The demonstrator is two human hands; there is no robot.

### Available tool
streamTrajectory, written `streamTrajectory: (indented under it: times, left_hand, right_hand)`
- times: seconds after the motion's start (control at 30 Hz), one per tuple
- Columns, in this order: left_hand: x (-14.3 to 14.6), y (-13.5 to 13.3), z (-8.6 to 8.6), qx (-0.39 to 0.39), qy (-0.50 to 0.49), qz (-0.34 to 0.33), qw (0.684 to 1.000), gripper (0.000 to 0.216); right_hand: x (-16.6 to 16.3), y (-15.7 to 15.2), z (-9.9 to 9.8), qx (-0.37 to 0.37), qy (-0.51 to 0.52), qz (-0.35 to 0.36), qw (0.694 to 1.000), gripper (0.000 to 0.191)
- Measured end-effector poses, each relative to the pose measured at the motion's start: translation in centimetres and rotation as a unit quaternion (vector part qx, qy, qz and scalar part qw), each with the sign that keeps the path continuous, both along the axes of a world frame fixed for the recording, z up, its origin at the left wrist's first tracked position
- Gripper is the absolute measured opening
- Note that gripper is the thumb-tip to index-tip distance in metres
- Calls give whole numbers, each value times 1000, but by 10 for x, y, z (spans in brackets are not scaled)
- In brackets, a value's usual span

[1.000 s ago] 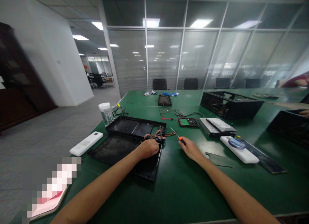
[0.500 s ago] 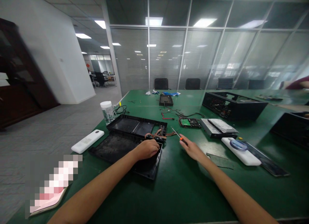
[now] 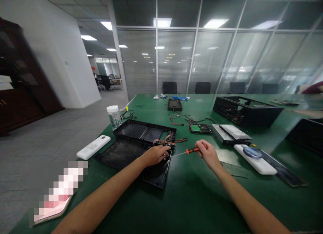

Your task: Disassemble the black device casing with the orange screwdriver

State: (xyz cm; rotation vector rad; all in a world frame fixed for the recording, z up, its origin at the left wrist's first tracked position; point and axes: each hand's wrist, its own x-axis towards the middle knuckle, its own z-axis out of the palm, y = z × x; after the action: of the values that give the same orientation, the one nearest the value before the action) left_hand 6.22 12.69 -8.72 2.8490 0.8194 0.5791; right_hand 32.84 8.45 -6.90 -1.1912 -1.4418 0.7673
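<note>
My right hand is closed around the orange-and-black handle of a screwdriver. Its thin shaft points left, with the tip close to the right edge of a flat black plastic cover. Over that edge, my left hand has its fingers bent together at a small part; what they hold is mostly hidden. Just behind the cover lies a shallow black casing with its inside showing. A striped ribbon cable runs across the casing's right end, beyond my left fingers.
A clear jar with a white lid and a white oblong device stand left. Rightward are a green circuit board, a metal drive, another white device and black computer cases. Loose cables lie behind.
The screwdriver has swung from pointing up and away to pointing left at the cover's edge. My right hand has turned and moved slightly right; my left fingers have shifted a little.
</note>
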Motion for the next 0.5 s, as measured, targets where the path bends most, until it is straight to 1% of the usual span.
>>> streamTrajectory:
  times: [0.07,0.17,0.33,0.5]
  left_hand:
    - [1,0,0,-5,-5,0,1000,43]
    - [1,1,-1,-9,-9,0,1000,43]
    - [1,0,0,-14,-4,0,1000,45]
    - [1,0,1,-14,-3,-6,1000,47]
  right_hand:
    - [-4,-2,-3,35,-28,-31,998,32]
    - [-9,-3,-10,63,-74,-50,994,32]
    - [-13,-1,-17,68,-150,-36,986,32]
    - [-14,-3,-16,83,-205,-42,974,32]
